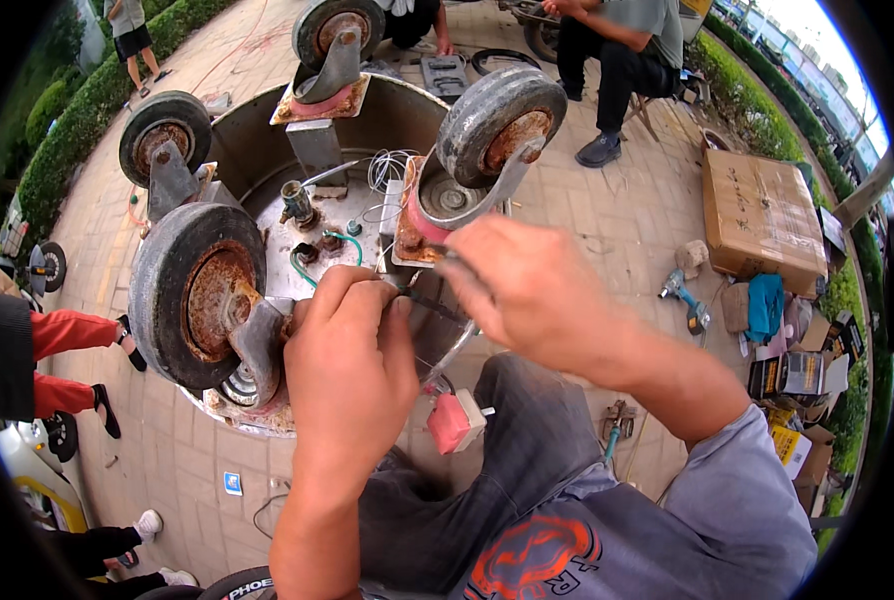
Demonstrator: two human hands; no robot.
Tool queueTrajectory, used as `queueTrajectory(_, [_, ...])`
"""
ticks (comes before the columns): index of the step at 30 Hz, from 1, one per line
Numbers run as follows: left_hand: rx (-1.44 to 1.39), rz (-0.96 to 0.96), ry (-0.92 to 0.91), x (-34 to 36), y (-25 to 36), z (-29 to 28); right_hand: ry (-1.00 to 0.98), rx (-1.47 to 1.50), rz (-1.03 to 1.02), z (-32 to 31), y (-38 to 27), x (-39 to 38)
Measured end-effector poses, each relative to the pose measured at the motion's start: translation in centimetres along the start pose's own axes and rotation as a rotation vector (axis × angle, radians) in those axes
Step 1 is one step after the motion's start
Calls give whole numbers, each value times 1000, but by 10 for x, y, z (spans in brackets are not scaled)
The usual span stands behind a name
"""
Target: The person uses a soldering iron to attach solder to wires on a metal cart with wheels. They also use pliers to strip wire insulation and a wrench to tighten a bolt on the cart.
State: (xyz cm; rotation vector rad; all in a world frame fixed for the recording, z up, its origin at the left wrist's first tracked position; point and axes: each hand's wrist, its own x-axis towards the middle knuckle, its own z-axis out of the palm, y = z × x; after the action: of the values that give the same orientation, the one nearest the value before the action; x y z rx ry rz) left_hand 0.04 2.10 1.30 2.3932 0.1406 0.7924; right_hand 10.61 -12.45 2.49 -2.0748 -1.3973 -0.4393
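In front of me stands a round metal drum (237,130) with its underside up, with several rusty caster wheels (197,295) fixed around its rim. My left hand (352,370) is closed over the drum's near side, fingertips pinched together beside a thin dark strip (432,302). To its right, my right hand (527,290) is closed too, pinching a small dark piece below the right caster (497,130). What exactly either hand grips is hidden by the fingers. Inside the drum are a brass fitting (297,203), a green wire (339,240) and a loose coil of thin pale wire (392,170).
A pink-and-white block (457,420) hangs near my knee. On the right paving lie a blue power drill (684,300), a teal-handled tool (617,430) and a big cardboard box (764,215). People sit at the far side; others stand at left near a parked scooter (32,460).
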Motion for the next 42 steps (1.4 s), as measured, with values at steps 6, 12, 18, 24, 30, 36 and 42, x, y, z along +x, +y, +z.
queueTrajectory(6, [9, 8, 28, -1, 2, 2, -62, 13, -47, -2, 1, 3])
queueTrajectory(12, [126, 95, -8, -2, 1, 6, -157, 66, 2, -10, -1, -1])
queueTrajectory(18, [238, 186, -23, -3, 0, 8, -242, 77, 38, -14, 1, 2])
queueTrajectory(24, [245, 195, -4, -2, 2, 9, -282, 135, 30, -16, 5, 6])
queueTrajectory(30, [251, 225, -7, -3, 0, 9, -331, 112, -31, -17, 5, 11])
queueTrajectory(36, [252, 237, -12, -3, 0, 8, -340, 45, -48, -24, 8, 21])
queueTrajectory(42, [155, 181, -28, -1, 0, 6, -378, 42, -32, -29, 14, 24])
